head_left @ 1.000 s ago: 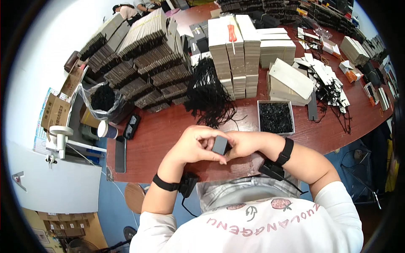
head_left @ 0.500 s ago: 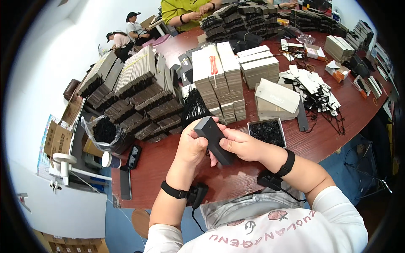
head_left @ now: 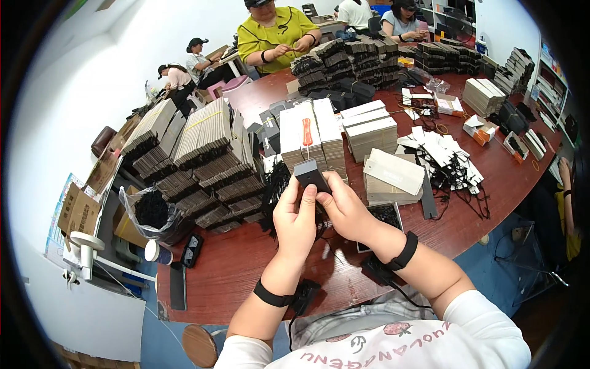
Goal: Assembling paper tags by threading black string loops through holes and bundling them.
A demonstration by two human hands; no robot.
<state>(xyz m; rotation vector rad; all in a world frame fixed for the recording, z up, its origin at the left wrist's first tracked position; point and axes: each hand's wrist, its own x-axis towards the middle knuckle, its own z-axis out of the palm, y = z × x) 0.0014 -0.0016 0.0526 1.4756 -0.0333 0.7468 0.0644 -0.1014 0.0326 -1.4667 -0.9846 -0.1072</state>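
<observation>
A dark grey slim box (head_left: 311, 175) was held tilted, its far end raised, over the middle of the surface (head_left: 215, 277), out from the near edge. Both hands grasped it: the left hand (head_left: 295, 212) wrapped its left side, thumb laid along the box, while the right hand (head_left: 343, 206) gripped the other side with its thumb close to the left one. A bundle of black cords (head_left: 276, 187) lay just beyond the left hand. Under the right forearm, partly hidden, sat a shallow white box (head_left: 401, 218) of black bits. Behind the hands rose a pale card stack (head_left: 332, 126) with a red-handled screwdriver (head_left: 306, 132) lying on top. Tall grey card piles (head_left: 203, 169) with black cords crowded the left edge, and near the near left corner lay a flat dark slab (head_left: 178, 286), a black case (head_left: 192, 251) just beyond it. Toward the right edge, white tags (head_left: 439, 154) were strewn among tangled black cords. Past the far edge, a person in a yellow-green top (head_left: 276, 31) had both hands raised in front.
</observation>
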